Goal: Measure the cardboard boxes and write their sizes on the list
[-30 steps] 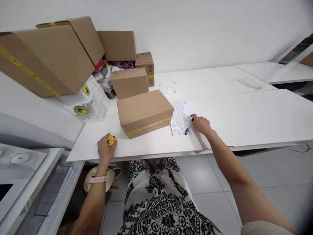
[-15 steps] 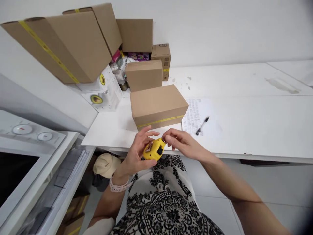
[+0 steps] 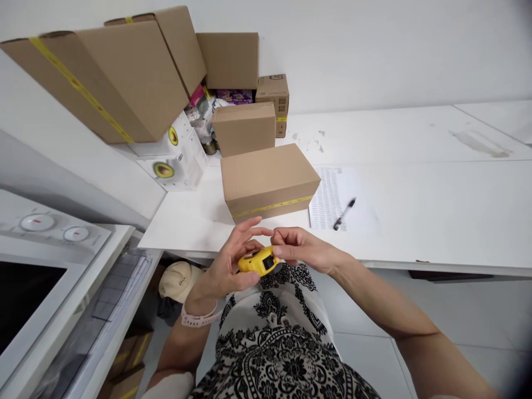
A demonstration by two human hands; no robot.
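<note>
A yellow tape measure (image 3: 254,262) with a black lock button is gripped between the thumb and fingers of my left hand (image 3: 233,260), above my lap at the table's front edge. My right hand (image 3: 297,245) is closed in a pinch at the tape measure's right end, where the blade comes out; the fingers cover that end, and no length of blade shows clearly. Just beyond both hands lies a taped cardboard box (image 3: 270,174) on the white table.
Right of the box, a pen (image 3: 344,214) rests on a printed sheet (image 3: 326,194). Smaller cardboard boxes (image 3: 245,127) stand behind. Large cartons (image 3: 124,77) are stacked on white avocado-print boxes (image 3: 178,160) at left. A white appliance with knobs (image 3: 37,222) stands at lower left.
The tape measure has turned flatter and dropped slightly in my left hand. My right hand has shifted a little left and down, its thumb now against the tape measure's end.
</note>
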